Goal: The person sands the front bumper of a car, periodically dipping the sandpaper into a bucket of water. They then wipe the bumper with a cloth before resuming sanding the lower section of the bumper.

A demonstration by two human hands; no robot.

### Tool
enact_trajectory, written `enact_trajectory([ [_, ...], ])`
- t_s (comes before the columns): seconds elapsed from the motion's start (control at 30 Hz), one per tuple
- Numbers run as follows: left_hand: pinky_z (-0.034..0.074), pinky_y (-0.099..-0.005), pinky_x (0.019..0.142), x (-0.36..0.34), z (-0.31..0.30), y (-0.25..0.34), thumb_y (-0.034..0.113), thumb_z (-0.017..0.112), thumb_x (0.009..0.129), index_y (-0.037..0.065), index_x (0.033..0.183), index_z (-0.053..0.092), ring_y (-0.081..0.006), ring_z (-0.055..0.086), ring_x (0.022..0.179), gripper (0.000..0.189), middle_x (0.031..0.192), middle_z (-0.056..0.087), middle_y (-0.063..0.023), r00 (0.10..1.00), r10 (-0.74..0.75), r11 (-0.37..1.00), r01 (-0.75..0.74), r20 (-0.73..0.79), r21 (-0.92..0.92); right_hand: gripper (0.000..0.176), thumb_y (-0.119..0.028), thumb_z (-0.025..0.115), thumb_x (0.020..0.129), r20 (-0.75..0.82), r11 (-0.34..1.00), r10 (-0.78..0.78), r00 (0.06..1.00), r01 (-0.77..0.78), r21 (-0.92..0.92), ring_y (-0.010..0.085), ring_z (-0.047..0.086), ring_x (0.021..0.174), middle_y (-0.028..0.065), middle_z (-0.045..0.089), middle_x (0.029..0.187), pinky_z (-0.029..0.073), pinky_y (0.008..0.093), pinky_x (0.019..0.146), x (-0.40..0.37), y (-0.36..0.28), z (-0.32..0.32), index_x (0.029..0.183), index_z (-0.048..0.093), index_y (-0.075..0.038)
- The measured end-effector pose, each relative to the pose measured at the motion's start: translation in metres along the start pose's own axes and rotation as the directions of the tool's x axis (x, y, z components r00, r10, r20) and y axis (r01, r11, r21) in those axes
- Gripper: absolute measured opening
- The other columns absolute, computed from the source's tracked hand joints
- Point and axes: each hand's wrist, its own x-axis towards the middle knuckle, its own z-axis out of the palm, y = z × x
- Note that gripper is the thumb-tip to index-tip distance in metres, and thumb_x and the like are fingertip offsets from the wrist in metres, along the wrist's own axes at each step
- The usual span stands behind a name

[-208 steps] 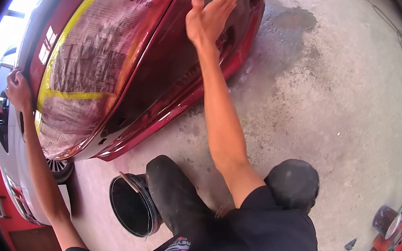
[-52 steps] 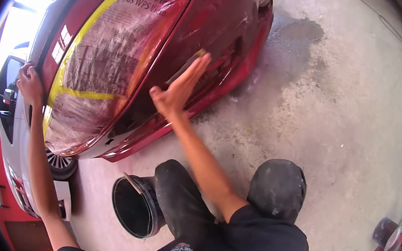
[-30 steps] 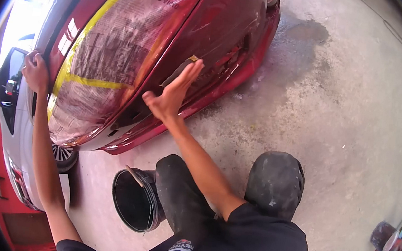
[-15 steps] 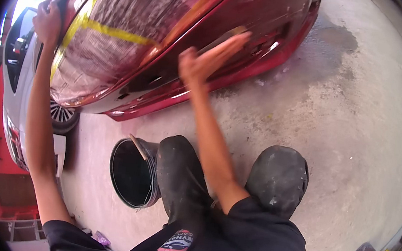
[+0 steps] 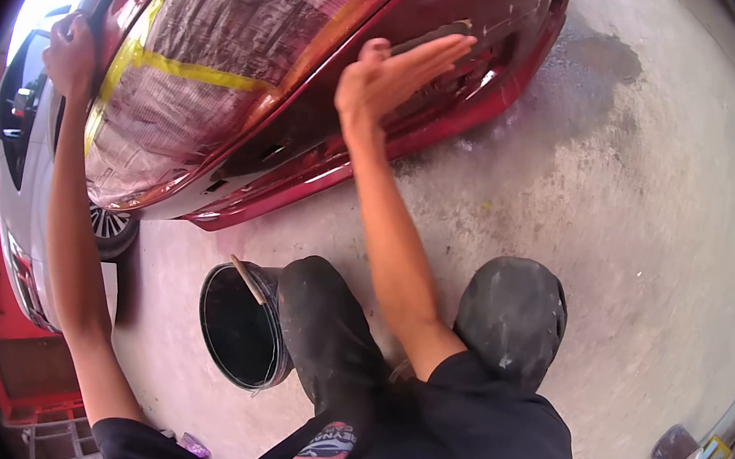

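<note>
The red car body (image 5: 426, 12) fills the upper middle, its large lamp or window area covered by crinkled masking sheet (image 5: 237, 19) edged with yellow tape (image 5: 196, 73). At the car's left edge, my left hand (image 5: 70, 55) has bent fingers; whether they hold anything is hidden. My right hand (image 5: 401, 76) lies over the dark red bumper panel with its fingers stretched out together, pointing up and right. Anything under its palm cannot be seen.
A black bucket (image 5: 241, 328) with a wooden-gripped handle stands beside my left knee. Behind the red car is a silver car (image 5: 22, 193). Wet patches mark the concrete floor (image 5: 630, 284). Containers (image 5: 676, 450) sit at the lower right, and a cable runs along the right side.
My right hand has shifted slightly across the panel, and its fingers look flatter. The view has tilted a little, so the car and my left hand appear further left.
</note>
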Motion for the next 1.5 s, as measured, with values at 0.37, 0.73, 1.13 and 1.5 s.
enact_trajectory([
  [0.37,0.048,-0.0532,0.104,0.001,0.006,-0.004,0.048,0.055,0.096,0.023,0.128,0.073,-0.0432,0.064,0.119,0.044,0.120,0.074,-0.0175,0.999,0.041,0.998,-0.040,0.012,-0.049,0.129,-0.089,0.033,0.092,0.082,0.998,-0.068,0.994,0.068,-0.004,0.0550,-0.002,0.159,0.0399,-0.005,0.169,0.003,0.0648,0.127,0.027,-0.015,-0.007,0.163,-0.002,0.012],
  [0.73,0.048,-0.0531,0.105,0.000,0.006,-0.002,0.052,0.056,0.096,0.021,0.128,0.073,-0.0452,0.064,0.118,0.047,0.120,0.071,-0.0250,1.000,0.014,1.000,-0.015,-0.027,-0.023,0.136,-0.094,0.029,0.088,0.169,0.980,-0.184,0.968,0.194,-0.041,0.0572,-0.004,0.157,0.0416,-0.006,0.168,0.002,0.0682,0.125,-0.033,-0.035,-0.003,0.161,-0.003,0.016],
  [1.13,0.044,-0.0518,0.110,-0.008,-0.001,-0.001,0.048,0.054,0.096,0.016,0.130,0.071,-0.0450,0.059,0.124,0.050,0.120,0.072,-0.0257,0.999,0.044,0.998,-0.045,-0.019,-0.041,0.124,-0.081,0.038,0.096,0.127,0.993,-0.119,0.985,0.121,-0.010,0.0546,-0.007,0.158,0.0392,-0.008,0.169,-0.002,0.0674,0.126,-0.016,-0.035,-0.002,0.162,-0.006,0.014],
  [1.5,0.046,-0.0505,0.109,-0.008,-0.003,0.007,0.047,0.054,0.097,0.020,0.128,0.073,-0.0438,0.060,0.124,0.046,0.123,0.072,-0.0217,1.000,0.005,1.000,-0.005,-0.014,-0.019,0.125,-0.084,0.032,0.096,0.236,0.974,-0.211,0.949,0.224,-0.031,0.0584,-0.004,0.157,0.0427,-0.006,0.167,0.000,0.0690,0.125,-0.072,-0.046,-0.003,0.161,-0.004,0.016],
])
